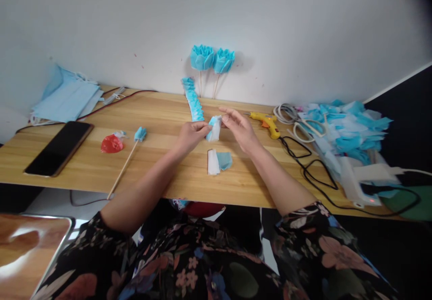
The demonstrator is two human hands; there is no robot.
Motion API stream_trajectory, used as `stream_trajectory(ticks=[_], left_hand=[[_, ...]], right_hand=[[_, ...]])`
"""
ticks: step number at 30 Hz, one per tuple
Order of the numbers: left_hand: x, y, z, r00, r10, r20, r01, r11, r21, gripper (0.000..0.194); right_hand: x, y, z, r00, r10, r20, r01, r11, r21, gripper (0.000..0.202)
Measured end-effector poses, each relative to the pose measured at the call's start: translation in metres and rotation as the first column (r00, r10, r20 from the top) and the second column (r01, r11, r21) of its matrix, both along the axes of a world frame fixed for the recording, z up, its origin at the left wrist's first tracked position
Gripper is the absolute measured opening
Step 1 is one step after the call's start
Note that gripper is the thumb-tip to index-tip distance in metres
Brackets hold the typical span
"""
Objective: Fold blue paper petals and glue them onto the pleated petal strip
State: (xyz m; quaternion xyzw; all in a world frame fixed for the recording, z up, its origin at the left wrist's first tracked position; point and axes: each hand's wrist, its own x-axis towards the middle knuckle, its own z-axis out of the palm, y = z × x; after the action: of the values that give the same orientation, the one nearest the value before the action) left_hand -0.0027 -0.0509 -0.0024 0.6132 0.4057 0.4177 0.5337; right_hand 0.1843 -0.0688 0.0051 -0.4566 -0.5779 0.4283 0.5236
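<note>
A small piece of blue and white mask fabric (213,129) is held just above the table, its white side hanging lower. My left hand (193,134) pinches its left edge between thumb and fingers. At the upper right corner, my right hand (240,128) grips it with the fingertips, the other fingers stretched out. On the wood below lie a white and blue-grey fabric scrap (221,161). Behind my hands a pleated blue strip (193,100) runs toward the wall. Two blue fabric flowers (202,58) on thin sticks lean there.
Left: face masks (69,95), a phone (60,149), a red wrapper (112,143), and a stick with a small blue bud (140,134). Right: a yellow glue gun (269,124), scissors (308,130), a pile of blue and white scraps (357,127), a power strip (354,183) and black cable (305,169).
</note>
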Motion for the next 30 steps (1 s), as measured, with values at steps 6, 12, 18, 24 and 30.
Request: stream_trajectory(ticks=[6, 12, 18, 24, 30], left_hand=[[0.0, -0.003, 0.003, 1.0, -0.008, -0.009, 0.008, 1.0, 0.022, 0.027], [0.0, -0.004, 0.001, 0.996, -0.013, -0.087, 0.022, 0.995, 0.099, 0.031], [0.0, -0.004, 0.002, 0.994, -0.025, -0.108, 0.034, 0.995, 0.088, 0.032], [-0.002, -0.008, 0.01, 0.995, -0.079, -0.054, 0.082, 0.996, 0.045, 0.028], [-0.001, -0.006, 0.006, 0.997, -0.036, -0.064, 0.038, 0.999, 0.026, 0.027]], right_hand=[[0.001, -0.001, 0.001, 0.996, 0.08, 0.042, -0.08, 0.997, 0.018, 0.058], [0.002, 0.0, -0.002, 0.992, 0.063, 0.109, -0.067, 0.997, 0.038, 0.058], [0.001, -0.001, -0.002, 0.982, 0.034, 0.184, -0.05, 0.995, 0.083, 0.026], [-0.001, -0.001, -0.001, 0.984, 0.006, 0.179, -0.023, 0.995, 0.096, 0.016], [-0.002, -0.005, 0.005, 0.954, -0.028, 0.297, -0.047, 0.969, 0.241, 0.008]])
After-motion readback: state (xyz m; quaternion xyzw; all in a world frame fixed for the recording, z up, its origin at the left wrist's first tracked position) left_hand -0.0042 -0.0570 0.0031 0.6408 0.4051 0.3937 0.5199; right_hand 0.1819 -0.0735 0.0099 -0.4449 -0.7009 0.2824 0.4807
